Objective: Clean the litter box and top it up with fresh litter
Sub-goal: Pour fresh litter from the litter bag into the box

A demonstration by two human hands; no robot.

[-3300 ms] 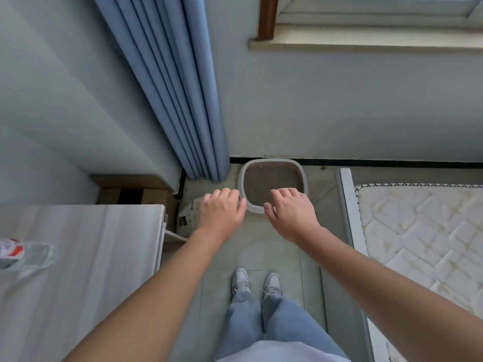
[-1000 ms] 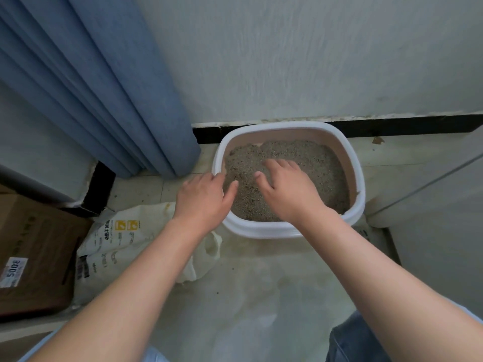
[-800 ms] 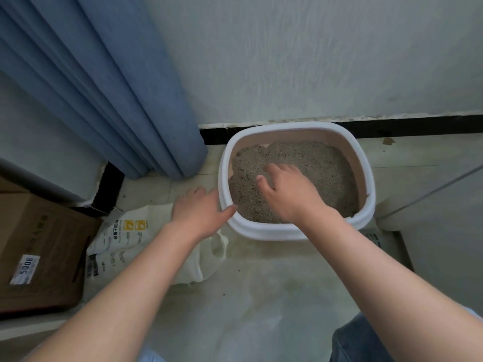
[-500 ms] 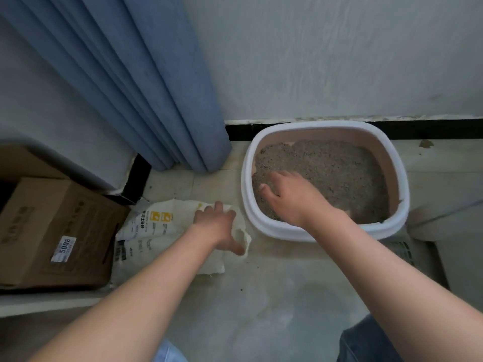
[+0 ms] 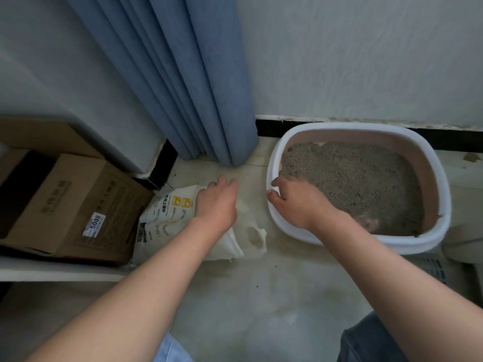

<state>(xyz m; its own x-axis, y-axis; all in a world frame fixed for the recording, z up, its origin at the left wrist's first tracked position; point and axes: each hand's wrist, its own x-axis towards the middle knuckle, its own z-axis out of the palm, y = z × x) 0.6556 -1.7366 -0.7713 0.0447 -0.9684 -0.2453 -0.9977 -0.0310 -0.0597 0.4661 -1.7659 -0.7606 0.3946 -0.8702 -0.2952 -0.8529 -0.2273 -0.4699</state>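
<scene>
Litter box [image 5: 271, 176]: on the floor against the wall, partly filled with grey litter [image 5: 360, 178]; judged stiff but heavy, best gripped by the rim.
Litter bag [image 5: 170, 218]: lying flat left of the box; judged soft, saggy, best taken at its cut-out handle.
Left hand [image 5: 217, 202]: loosely spread, laid on the bag's top.
Right hand [image 5: 298, 202]: fingers curled over the box's left rim.

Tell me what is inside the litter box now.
The litter box holds grey litter up to its pink inner wall. The right hand grips its near-left rim, hiding the litter under it.
</scene>
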